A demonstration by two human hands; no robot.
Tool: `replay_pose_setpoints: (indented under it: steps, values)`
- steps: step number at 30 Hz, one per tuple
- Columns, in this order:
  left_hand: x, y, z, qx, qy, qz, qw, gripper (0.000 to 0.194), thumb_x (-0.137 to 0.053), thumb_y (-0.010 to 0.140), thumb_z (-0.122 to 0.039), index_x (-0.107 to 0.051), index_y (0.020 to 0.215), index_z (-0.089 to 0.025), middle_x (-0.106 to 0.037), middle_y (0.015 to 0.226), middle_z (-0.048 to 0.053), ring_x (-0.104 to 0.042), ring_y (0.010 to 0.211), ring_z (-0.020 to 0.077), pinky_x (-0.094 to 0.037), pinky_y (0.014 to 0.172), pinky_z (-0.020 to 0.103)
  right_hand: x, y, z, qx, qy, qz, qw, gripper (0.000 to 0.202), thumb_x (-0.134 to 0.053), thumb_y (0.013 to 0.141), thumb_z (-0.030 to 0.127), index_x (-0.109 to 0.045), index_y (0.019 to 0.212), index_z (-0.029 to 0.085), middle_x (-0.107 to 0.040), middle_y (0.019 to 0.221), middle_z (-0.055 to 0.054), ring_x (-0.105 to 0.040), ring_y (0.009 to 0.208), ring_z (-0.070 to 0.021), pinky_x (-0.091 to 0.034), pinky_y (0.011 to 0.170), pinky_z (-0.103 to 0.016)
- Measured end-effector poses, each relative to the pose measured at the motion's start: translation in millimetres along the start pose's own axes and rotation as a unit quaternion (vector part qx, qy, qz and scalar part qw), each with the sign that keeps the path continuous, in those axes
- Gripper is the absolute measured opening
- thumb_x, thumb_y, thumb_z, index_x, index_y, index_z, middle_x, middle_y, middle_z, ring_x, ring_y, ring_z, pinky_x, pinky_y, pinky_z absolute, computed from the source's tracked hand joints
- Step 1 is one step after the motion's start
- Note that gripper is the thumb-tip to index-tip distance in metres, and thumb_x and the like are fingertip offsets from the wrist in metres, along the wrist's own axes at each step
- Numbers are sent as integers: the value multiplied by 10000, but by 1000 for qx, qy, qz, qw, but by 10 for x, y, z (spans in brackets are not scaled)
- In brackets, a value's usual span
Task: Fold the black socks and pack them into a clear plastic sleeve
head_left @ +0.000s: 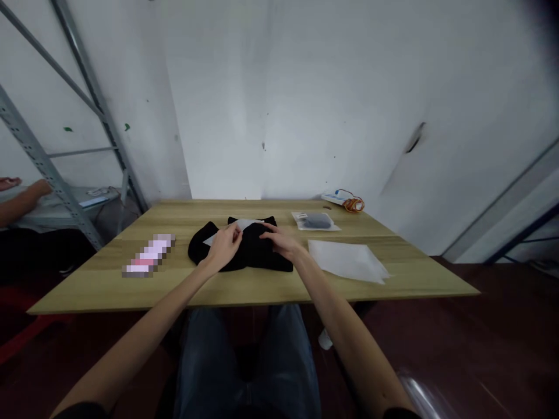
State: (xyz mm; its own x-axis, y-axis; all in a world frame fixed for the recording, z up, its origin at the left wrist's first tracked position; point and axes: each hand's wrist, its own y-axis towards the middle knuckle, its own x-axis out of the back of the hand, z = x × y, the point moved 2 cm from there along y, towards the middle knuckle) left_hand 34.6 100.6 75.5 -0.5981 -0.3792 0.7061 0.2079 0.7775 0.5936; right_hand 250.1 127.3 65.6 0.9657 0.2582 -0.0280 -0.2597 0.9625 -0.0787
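Note:
A black folded garment (257,247), its kind unclear, lies on the wooden table in front of me. On top of it is a thin white sheet (247,223), partly covered by my left hand, with one corner showing to the left of the wrist. My left hand (225,245) has its fingers pinched together at the sheet's edge. My right hand (283,240) rests at the garment's right side, thumb and fingers apart and touching the black cloth. Part of the garment is hidden under both hands.
On the table (257,291), a blurred-out phone-like object (149,256) lies left. To the right are translucent white bags (347,260) and a packed dark item (317,220). A power strip (334,199) with an orange cable (353,204) sits behind. Metal shelving and another person's arm (24,201) are left.

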Motion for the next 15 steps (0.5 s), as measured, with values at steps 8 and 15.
replay_pose_setpoints:
  steps: [8,15]
  values:
    - [46,1,-22,53,49,47,996,187,-494,1048,-340,-641,998,-236,-709,853,46,-686,840,242,-473,752,332,-143,170,-100,-12,32,-58,998,602,-681,749,152,-708,1335,284,-698,809,47,-580,685,-121,-403,564,-193]
    - [48,47,121,70,96,65,991,148,-607,979,-332,-703,943,-225,-683,1133,114,-659,1139,302,-524,927,373,-186,131,-108,5,70,-48,996,649,-665,741,164,-700,1379,278,-689,776,50,-595,693,-123,-427,589,-186]
